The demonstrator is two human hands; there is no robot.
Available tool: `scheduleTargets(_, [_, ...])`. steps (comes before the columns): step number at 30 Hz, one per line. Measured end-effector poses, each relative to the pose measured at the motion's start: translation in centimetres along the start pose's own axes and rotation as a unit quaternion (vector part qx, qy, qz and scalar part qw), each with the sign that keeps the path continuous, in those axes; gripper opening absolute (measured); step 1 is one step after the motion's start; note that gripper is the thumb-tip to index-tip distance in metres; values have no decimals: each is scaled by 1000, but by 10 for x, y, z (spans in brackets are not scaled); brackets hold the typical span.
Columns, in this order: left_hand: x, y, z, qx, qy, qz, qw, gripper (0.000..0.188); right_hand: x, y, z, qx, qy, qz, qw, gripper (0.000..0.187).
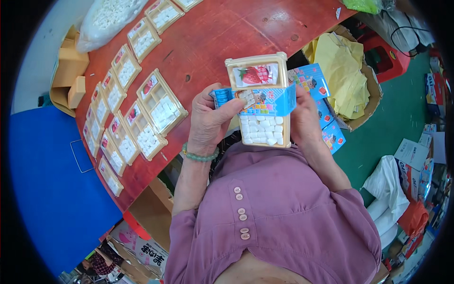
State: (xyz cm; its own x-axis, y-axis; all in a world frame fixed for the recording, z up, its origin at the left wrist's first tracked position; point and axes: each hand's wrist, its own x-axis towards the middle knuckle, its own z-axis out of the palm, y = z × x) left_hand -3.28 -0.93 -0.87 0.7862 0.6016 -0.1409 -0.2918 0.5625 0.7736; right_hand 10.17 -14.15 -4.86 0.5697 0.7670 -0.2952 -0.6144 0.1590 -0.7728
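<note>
Between my hands is a beige plastic tray, held upright above my lap. White marshmallow-like pieces fill its lower part, and a sachet with a strawberry picture lies in its upper part. A blue printed card sleeve passes across the tray's middle. My left hand is closed on the sleeve's left end, thumb pressed on its front. At the tray's right side, my right hand is wrapped round the tray and sleeve, its fingers partly hidden.
Several filled trays stand in rows on the red table, by a bag of white pieces. More blue cards lie to my right, beside a carton of yellow sheets. A red stool stands beyond.
</note>
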Motion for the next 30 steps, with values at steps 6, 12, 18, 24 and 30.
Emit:
scheduleTargets(6, [1, -3, -1, 28, 26, 57, 998, 17, -22, -29, 8, -192, 91, -260, 942, 20])
scheduleTargets(12, [-4, -4, 3, 197, 19, 96, 976, 9, -22, -26, 25, -263, -16, -197, 944, 20])
scheduleTargets(18, [-4, -3, -7, 185, -30, 67, 980, 13, -16, -27, 21, -69, -107, -47, 991, 22])
scheduleTargets(24, [-6, 12, -6, 219, -57, 34, 973, 17, -7, -25, 6, -3, -164, -14, 986, 29])
scheduleTargets(30, [-4, 24, -4, 244, -155, 29, 957, 18, 0, -14, -26, 93, -252, 17, 963, 24])
